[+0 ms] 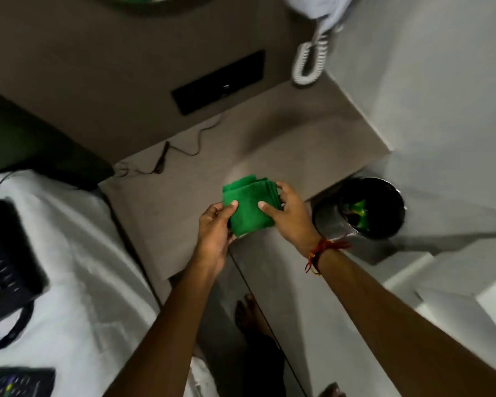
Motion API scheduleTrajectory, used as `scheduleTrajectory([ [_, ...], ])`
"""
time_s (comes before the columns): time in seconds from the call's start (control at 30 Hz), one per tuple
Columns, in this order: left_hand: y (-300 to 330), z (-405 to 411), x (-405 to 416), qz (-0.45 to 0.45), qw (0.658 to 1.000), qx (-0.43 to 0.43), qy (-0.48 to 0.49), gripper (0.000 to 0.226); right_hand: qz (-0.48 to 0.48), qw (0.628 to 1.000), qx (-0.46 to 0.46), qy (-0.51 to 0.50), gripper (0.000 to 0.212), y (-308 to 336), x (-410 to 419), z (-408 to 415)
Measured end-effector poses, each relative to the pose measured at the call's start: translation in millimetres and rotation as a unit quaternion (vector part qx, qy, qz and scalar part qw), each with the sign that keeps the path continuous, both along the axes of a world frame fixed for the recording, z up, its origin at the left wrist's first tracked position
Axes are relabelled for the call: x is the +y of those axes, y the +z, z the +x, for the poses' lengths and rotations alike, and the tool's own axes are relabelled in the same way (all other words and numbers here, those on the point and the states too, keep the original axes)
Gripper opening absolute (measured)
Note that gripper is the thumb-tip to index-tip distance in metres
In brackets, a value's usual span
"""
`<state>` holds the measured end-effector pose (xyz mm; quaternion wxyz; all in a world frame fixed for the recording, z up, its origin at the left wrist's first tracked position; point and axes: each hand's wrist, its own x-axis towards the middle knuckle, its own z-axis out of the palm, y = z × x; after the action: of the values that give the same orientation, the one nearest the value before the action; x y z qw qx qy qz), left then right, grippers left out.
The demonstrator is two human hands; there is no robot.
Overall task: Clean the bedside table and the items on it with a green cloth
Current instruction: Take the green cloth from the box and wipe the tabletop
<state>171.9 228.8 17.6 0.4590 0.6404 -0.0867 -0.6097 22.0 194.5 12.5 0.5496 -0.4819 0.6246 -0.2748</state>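
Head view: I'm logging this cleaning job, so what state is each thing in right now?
Green cloth: folded, held over the bedside table.
Left hand: gripping the cloth's left edge.
Right hand: gripping the cloth's right edge.
Black phone: lying on the white bed.
Bin: open, something green inside.
Thin cable: loose on the table.

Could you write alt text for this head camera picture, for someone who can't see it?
Seen from above, a person's left hand and right hand hold a folded green cloth over a bare grey bedside table. A black phone lies on the white bed at left; a metal bin stands at right.
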Motion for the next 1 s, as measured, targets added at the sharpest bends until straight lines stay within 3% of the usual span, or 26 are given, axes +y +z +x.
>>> scheduleTrajectory([
  [0.17, -58, 90, 19, 0.051, 0.995, -0.051, 0.074, 0.012, 0.028, 0.988, 0.069, 0.137, 0.05, -51, -1, 99],
  [0.37, -111, 130, 33, 0.083, 0.987, -0.134, 0.012, 0.023, 0.065, 0.965, 0.147, 0.209, 0.054, -92, -3, 144],
  [0.4, -118, 133, 37, 0.082, 0.981, -0.176, -0.001, 0.024, 0.04, 0.948, 0.209, 0.238, 0.057, -96, -2, 146],
  [0.47, -126, 139, 46, 0.06, 0.952, -0.298, -0.044, 0.034, -0.075, 0.872, 0.379, 0.302, 0.065, -100, 2, 147],
  [0.5, -129, 142, 53, 0.047, 0.929, -0.36, -0.075, 0.039, -0.144, 0.836, 0.418, 0.327, 0.069, -101, 3, 149],
  [0.6, -135, 145, 69, 0.012, 0.857, -0.495, -0.141, 0.05, -0.28, 0.76, 0.384, 0.442, 0.073, -113, 3, 158],
  [0.7, -136, 142, 74, 0.019, 0.83, -0.532, -0.169, 0.051, -0.297, 0.682, 0.369, 0.557, 0.07, -134, 1, 164],
  [0.8, -135, 138, 76, 0.015, 0.814, -0.542, -0.208, 0.052, -0.307, 0.662, 0.371, 0.575, 0.067, -147, -3, 158],
  [0.93, -138, 130, 72, 0.043, 0.812, -0.547, -0.199, 0.054, -0.35, 0.604, 0.377, 0.609, 0.064, -156, -39, 160],
  [1.0, -136, 127, 69, 0.066, 0.815, -0.547, -0.18, 0.056, -0.351, 0.612, 0.383, 0.596, 0.063, -156, -69, 174],
])
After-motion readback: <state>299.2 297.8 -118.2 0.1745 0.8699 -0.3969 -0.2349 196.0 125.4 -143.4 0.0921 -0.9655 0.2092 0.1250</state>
